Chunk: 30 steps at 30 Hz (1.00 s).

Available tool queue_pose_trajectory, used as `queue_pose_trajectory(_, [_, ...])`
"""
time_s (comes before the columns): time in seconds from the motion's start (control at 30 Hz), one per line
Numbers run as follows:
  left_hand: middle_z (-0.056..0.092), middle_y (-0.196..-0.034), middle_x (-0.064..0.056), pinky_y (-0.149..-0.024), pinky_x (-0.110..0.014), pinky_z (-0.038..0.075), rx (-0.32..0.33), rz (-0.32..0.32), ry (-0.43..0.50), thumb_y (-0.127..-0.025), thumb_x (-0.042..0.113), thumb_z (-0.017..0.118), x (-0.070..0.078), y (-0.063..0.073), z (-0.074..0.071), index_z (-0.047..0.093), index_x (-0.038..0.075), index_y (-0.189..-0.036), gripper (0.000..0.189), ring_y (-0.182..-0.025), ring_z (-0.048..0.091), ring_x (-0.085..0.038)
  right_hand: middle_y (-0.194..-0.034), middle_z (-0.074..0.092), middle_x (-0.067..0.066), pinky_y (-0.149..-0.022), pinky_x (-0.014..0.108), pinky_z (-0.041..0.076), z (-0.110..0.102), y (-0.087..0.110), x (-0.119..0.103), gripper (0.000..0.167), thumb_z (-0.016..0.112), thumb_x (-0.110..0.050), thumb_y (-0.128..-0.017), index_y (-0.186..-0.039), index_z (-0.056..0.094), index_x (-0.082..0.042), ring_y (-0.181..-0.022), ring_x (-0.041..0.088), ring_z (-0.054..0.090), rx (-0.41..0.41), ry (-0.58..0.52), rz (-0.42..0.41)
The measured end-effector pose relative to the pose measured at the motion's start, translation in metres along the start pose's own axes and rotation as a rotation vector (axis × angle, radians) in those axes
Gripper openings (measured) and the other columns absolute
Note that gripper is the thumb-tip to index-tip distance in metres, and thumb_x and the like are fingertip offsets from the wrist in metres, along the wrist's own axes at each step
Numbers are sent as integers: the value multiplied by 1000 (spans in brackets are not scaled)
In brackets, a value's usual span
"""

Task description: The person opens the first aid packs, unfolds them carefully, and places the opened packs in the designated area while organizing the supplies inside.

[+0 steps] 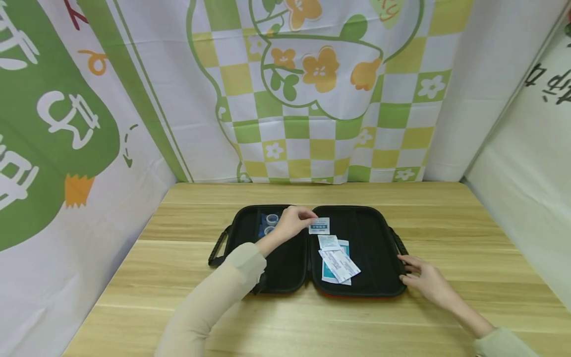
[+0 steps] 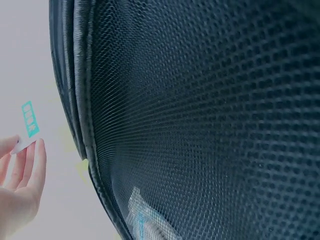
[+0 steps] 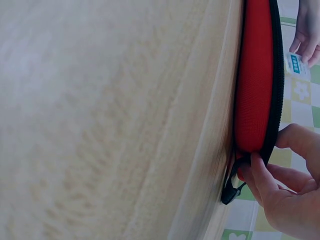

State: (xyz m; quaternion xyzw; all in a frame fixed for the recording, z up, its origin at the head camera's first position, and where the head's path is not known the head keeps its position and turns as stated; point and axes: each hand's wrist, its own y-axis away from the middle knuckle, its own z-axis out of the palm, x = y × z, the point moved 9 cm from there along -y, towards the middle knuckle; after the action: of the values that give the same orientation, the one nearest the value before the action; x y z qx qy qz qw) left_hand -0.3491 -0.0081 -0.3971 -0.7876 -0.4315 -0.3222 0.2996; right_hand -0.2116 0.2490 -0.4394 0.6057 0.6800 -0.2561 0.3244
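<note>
A zippered case (image 1: 366, 223), black inside with a red shell (image 3: 255, 75), lies unfolded on the table. My left hand (image 1: 292, 223) pinches a small white packet with a teal label (image 1: 319, 227) between thumb and fingers, over the right half near the hinge. In the left wrist view the packet (image 2: 30, 120) stands up from the fingertips of that hand (image 2: 22, 190). Below it in the case, a small white packet (image 1: 329, 242) and a white paper strip packet (image 1: 341, 265) overlap a teal-and-white packet (image 1: 329, 275). My right hand (image 1: 424, 280) grips the case's right rim beside the handle.
Behind mesh in the left half sit two pale rolls (image 1: 272, 219) and something blue (image 1: 262, 229). A black handle (image 1: 217, 248) sticks out at the left side. The wooden table (image 1: 357, 327) meets printed cloth curtains (image 1: 303, 148) at the back and sides.
</note>
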Motion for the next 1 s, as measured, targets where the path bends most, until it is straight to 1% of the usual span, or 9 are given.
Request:
queue_pose_trajectory(0.1, [66,-85,-5,-58,-20,48,4,-22,63,-82,11,63,-2,2,-5,69,6,-90,12,-65,59,-10,-126,34,37,-69,29,50,0,0,1,52,59,-7,-82,-126,39,13,-105,46,46,-6,4,5])
queue_pose_trajectory(0.17, [66,-85,-8,-58,-24,50,2,-34,109,-82,10,63,-3,4,-8,69,4,-90,12,-63,60,-11,-126,34,37,-69,29,50,1,0,2,52,59,-8,-83,-126,39,13,-105,46,46,-11,3,9])
queue_pose_trajectory(0.33, [66,-87,-12,-66,-37,52,-1,-73,200,-81,7,63,-8,9,-15,68,0,-91,13,-67,61,-14,-127,33,37,-68,29,50,1,0,5,53,59,-10,-83,-127,38,12,-106,46,45,-22,0,26])
queue_pose_trajectory(0.43, [66,-86,-13,-68,-40,52,0,-102,227,-80,8,64,-11,13,-21,67,-1,-91,14,-70,62,-16,-128,32,37,-67,28,50,2,0,5,54,59,-10,-83,-128,37,12,-106,46,45,-29,-6,34])
queue_pose_trajectory(0.57, [66,-86,-14,-68,-41,51,8,-128,242,-80,9,64,-15,19,-31,67,-1,-91,15,-70,63,-19,-127,33,37,-66,27,50,0,0,4,53,59,-9,-83,-127,38,12,-106,46,45,-19,1,28])
queue_pose_trajectory(0.77, [66,-82,-11,-68,-42,51,34,-155,214,-80,11,64,-23,28,-47,68,1,-91,15,-63,61,-16,-126,35,36,-67,28,50,-1,0,3,52,60,-9,-82,-126,39,12,-104,45,47,1,24,18])
queue_pose_trajectory(0.87, [66,-81,-10,-68,-43,50,41,-162,208,-80,12,65,-28,33,-55,68,2,-90,15,-62,61,-16,-126,35,36,-67,28,50,-1,0,4,52,60,-10,-83,-126,39,11,-105,45,47,-5,21,22])
queue_pose_trajectory(1.0, [66,-81,-9,-67,-44,50,52,-173,207,-80,14,66,-36,39,-65,69,2,-90,16,-64,62,-20,-127,34,36,-66,28,49,0,0,3,53,59,-11,-83,-127,38,11,-106,45,46,-14,16,28])
